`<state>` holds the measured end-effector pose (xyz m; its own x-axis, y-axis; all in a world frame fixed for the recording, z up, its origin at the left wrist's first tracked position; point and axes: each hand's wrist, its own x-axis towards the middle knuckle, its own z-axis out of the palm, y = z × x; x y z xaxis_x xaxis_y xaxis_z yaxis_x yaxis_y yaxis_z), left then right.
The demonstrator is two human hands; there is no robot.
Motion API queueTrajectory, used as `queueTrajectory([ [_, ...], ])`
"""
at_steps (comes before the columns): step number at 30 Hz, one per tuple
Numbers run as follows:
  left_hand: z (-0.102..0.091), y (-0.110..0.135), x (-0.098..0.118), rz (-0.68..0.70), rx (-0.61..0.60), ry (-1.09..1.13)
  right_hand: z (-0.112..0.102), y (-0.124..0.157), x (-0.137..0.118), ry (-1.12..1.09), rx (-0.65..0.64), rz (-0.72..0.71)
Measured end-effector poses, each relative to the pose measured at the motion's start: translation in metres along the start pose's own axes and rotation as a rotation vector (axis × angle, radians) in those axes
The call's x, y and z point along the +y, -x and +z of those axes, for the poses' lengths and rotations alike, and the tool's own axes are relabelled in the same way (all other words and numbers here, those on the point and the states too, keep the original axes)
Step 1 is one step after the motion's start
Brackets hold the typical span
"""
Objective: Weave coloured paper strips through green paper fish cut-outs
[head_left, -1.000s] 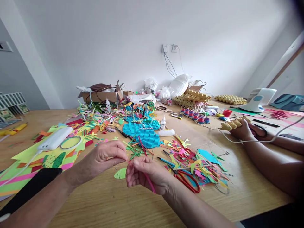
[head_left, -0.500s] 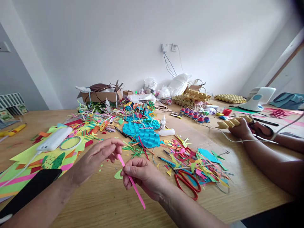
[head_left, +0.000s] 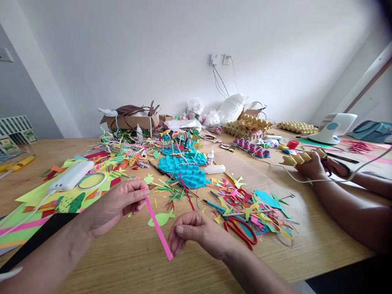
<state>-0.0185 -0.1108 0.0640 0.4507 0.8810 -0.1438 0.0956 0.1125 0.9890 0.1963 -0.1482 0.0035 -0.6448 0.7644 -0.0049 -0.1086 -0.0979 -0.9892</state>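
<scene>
A narrow pink paper strip slants down between my hands. My left hand pinches its upper end between thumb and fingers. Close beside the lower end is my right hand, fingers loosely bent and not visibly gripping it; whether they touch it is hard to see. Behind the strip a light-green paper fish lies flat on the table. Just beyond my right hand are red-handled scissors and a thin red strip.
Colourful paper scraps lie ahead on the right. Beyond are blue woven paper shapes and a glue bottle. A white power bank rests on coloured sheets at left. Another person's hand holds an egg-carton piece.
My left hand has moved left and taken the strip's upper end with it. My right hand has shifted down and right, from the strip's middle to beside its lower end, uncovering the paper fish.
</scene>
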Motion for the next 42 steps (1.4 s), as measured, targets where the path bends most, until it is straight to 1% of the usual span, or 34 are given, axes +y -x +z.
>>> queueTrajectory([
  [1, 0.000, 0.001, 0.000, -0.028, -0.017, 0.037, -0.004, 0.003, 0.002, 0.156, 0.104, -0.049],
  [2, 0.001, 0.001, -0.001, -0.047, -0.042, 0.061, -0.007, 0.004, 0.003, 0.359, 0.229, -0.128],
  [4, 0.007, -0.001, -0.003, -0.062, -0.107, 0.078, -0.006, 0.004, 0.004, 0.815, 0.447, -0.360],
  [5, 0.011, -0.002, -0.005, -0.062, -0.137, 0.079, -0.003, 0.004, 0.004, 1.018, 0.499, -0.480],
  [6, 0.015, -0.004, -0.007, -0.060, -0.161, 0.078, 0.001, 0.002, 0.004, 1.183, 0.509, -0.585],
  [7, 0.019, -0.006, -0.010, -0.055, -0.174, 0.074, 0.005, 0.001, 0.003, 1.308, 0.488, -0.669],
  [8, 0.022, -0.007, -0.013, -0.050, -0.180, 0.066, 0.009, -0.001, 0.003, 1.406, 0.455, -0.729],
  [10, 0.024, -0.009, -0.020, -0.047, -0.181, 0.034, 0.015, -0.004, 0.002, 1.541, 0.405, -0.795],
  [12, 0.024, -0.010, -0.027, -0.049, -0.179, -0.006, 0.016, -0.007, 0.003, 1.594, 0.373, -0.822],
  [14, 0.023, -0.011, -0.033, -0.057, -0.174, -0.049, 0.015, -0.008, 0.004, 1.601, 0.361, -0.820],
  [18, 0.017, -0.010, -0.040, -0.098, -0.144, -0.152, 0.015, -0.008, 0.007, 1.606, 0.338, -0.768],
  [22, 0.011, -0.009, -0.044, -0.131, -0.148, -0.185, 0.019, -0.008, 0.012, 1.627, 0.317, -0.723],
  [25, 0.008, -0.010, -0.047, -0.119, -0.140, -0.263, 0.023, -0.008, 0.017, 1.634, 0.290, -0.698],
  [31, 0.009, -0.019, -0.050, -0.049, -0.030, -0.464, 0.025, -0.010, 0.021, 1.617, 0.224, -0.656],
  [34, 0.007, -0.023, -0.051, 0.008, -0.028, -0.510, 0.026, -0.012, 0.022, 1.625, 0.181, -0.597],
  [37, 0.001, -0.026, -0.057, 0.010, -0.051, -0.575, 0.026, -0.014, 0.026, 1.623, 0.147, -0.530],
  [40, -0.005, -0.029, -0.064, 0.022, -0.085, -0.639, 0.027, -0.014, 0.032, 1.624, 0.135, -0.480],
  [42, -0.007, -0.032, -0.068, 0.038, -0.071, -0.662, 0.028, -0.015, 0.037, 1.626, 0.145, -0.449],
])
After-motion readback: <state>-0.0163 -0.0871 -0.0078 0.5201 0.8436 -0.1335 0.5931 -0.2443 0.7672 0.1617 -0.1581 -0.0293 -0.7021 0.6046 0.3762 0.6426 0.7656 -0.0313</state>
